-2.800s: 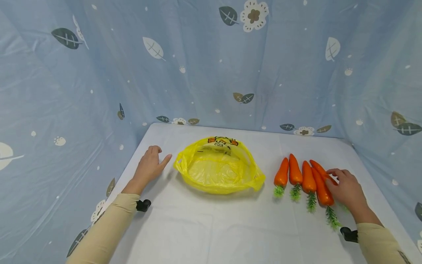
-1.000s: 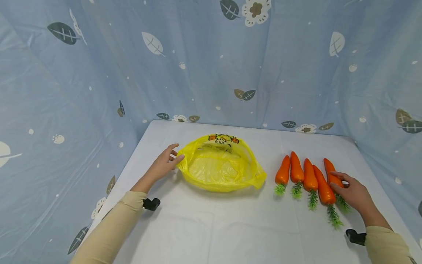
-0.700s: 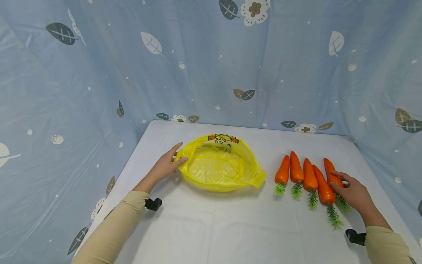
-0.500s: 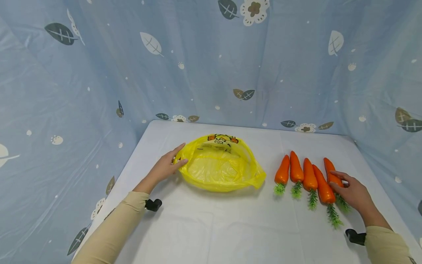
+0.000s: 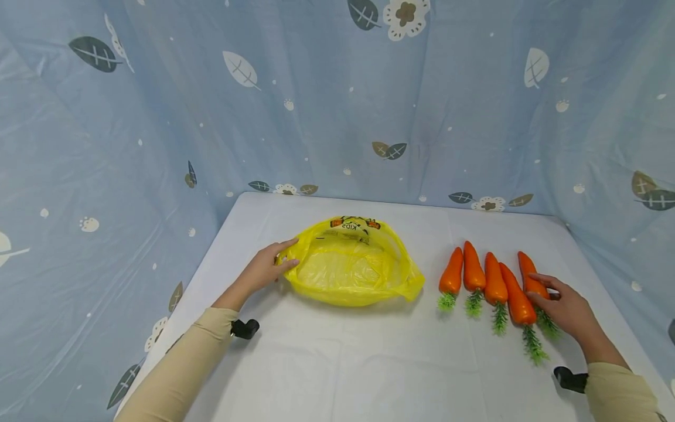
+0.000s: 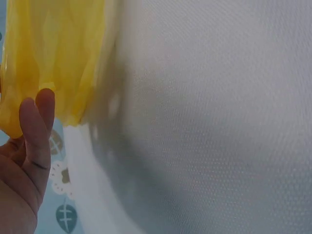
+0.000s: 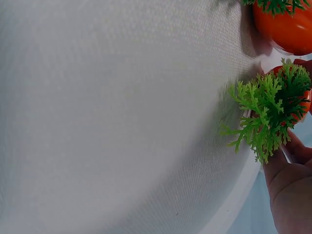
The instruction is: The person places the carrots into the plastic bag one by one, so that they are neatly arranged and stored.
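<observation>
A yellow plastic bag (image 5: 343, 296) lies with its mouth spread wide on the white table, printing showing on its far inner side. My left hand (image 5: 262, 268) holds its left end, thumb over the rim and fingers on the outer side; in the left wrist view the fingers (image 6: 36, 131) are against the yellow plastic (image 6: 53, 48). At the right, my right hand (image 5: 565, 308) grips the rightmost orange carrot (image 5: 529, 272) between thumb and fingers. That carrot lies tip away from me, and its green leafy top (image 7: 268, 109) shows in the right wrist view.
Several more carrots lie in a row left of the held one, the closest being a long carrot (image 5: 518, 299); another carrot (image 5: 450, 275) ends the row near the bag. A blue patterned cloth (image 5: 337, 117) hangs behind and beside the table (image 5: 401, 363).
My left hand has moved right from beside the bag onto its left end. The rightmost carrot, earlier lying across its neighbour, now lies alongside it; my right hand has been still for the last second.
</observation>
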{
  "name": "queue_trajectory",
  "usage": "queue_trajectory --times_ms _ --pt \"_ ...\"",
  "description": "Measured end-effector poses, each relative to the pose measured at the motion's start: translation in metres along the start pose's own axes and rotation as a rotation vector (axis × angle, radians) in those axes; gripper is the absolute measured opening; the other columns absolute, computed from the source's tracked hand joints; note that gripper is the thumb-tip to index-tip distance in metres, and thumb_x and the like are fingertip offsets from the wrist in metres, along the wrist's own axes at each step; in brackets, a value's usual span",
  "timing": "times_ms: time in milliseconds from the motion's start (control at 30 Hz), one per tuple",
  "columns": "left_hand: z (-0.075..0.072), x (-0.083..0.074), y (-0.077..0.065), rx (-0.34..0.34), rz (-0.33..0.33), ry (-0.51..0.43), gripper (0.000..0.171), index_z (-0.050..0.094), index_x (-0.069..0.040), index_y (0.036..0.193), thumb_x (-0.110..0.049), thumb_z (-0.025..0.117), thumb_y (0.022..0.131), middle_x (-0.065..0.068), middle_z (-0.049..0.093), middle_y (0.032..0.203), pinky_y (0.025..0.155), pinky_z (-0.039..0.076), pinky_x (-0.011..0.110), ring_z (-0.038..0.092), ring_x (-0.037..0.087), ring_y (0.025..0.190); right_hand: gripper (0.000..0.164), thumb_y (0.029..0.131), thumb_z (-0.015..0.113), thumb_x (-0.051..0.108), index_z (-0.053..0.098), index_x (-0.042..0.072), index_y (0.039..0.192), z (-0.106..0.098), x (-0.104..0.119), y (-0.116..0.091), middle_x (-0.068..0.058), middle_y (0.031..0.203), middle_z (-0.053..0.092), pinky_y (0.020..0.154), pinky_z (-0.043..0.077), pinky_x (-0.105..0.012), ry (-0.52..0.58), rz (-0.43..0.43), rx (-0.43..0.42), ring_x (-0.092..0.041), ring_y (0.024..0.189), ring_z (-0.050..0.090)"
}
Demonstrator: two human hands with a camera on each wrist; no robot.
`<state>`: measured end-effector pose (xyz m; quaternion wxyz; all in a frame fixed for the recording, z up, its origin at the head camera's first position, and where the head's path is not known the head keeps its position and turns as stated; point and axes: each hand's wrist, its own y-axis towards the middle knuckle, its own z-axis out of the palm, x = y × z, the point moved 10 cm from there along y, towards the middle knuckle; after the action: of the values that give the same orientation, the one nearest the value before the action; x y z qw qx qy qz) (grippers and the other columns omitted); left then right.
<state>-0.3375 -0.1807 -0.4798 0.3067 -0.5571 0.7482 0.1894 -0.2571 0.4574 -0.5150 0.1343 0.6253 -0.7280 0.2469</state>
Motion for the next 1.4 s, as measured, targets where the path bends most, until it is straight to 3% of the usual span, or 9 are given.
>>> queue_trajectory --times_ms 167,400,633,1000,1400 --pt "0.001 0.005 0.000 0.020 -0.022 -0.082 0.066 0.042 -0.017 0.157 -0.034 0.069 0.099 0.016 0.046 0.151 0.060 0.055 0.035 0.058 0.019 0.060 0.077 0.103 0.052 0.053 0.035 -0.004 0.152 0.000 -0.003 0.000 -0.043 0.143 0.034 0.089 0.046 -0.071 0.011 0.019 0.002 -0.061 0.120 0.040" --pt "0.004 0.011 -0.001 0.056 -0.056 -0.190 0.069 0.041 -0.018 0.157 -0.028 0.073 0.097 0.016 0.039 0.158 0.063 0.058 0.042 0.060 0.022 0.062 0.079 0.101 0.052 0.057 0.039 -0.002 0.151 0.000 -0.005 -0.003 -0.043 0.144 0.034 0.087 0.048 -0.069 0.046 0.031 -0.045 -0.060 0.119 0.042" --pt "0.005 0.009 -0.002 0.069 -0.054 -0.215 0.071 0.041 -0.019 0.158 -0.026 0.074 0.096 0.016 0.042 0.155 0.067 0.057 0.042 0.061 0.023 0.065 0.079 0.101 0.053 0.056 0.039 -0.002 0.152 -0.001 -0.010 -0.005 -0.042 0.145 0.036 0.088 0.048 -0.069 0.065 0.042 -0.075 -0.060 0.120 0.043" --pt "0.003 0.004 -0.002 0.061 0.000 -0.212 0.070 0.042 -0.020 0.157 -0.025 0.075 0.095 0.011 0.039 0.160 0.077 0.058 0.034 0.065 0.028 0.108 0.079 0.104 0.049 0.054 0.033 -0.004 0.154 -0.004 -0.011 -0.005 -0.044 0.145 0.034 0.093 0.044 -0.072 0.120 0.048 -0.066 -0.062 0.125 0.039" --pt "0.005 0.005 -0.002 0.078 -0.003 -0.296 0.070 0.041 -0.019 0.157 -0.019 0.074 0.096 0.012 0.035 0.162 0.078 0.060 0.033 0.063 0.034 0.119 0.081 0.103 0.048 0.056 0.032 -0.004 0.155 -0.003 -0.011 -0.005 -0.044 0.146 0.032 0.094 0.042 -0.073 0.145 0.066 -0.069 -0.063 0.126 0.037"
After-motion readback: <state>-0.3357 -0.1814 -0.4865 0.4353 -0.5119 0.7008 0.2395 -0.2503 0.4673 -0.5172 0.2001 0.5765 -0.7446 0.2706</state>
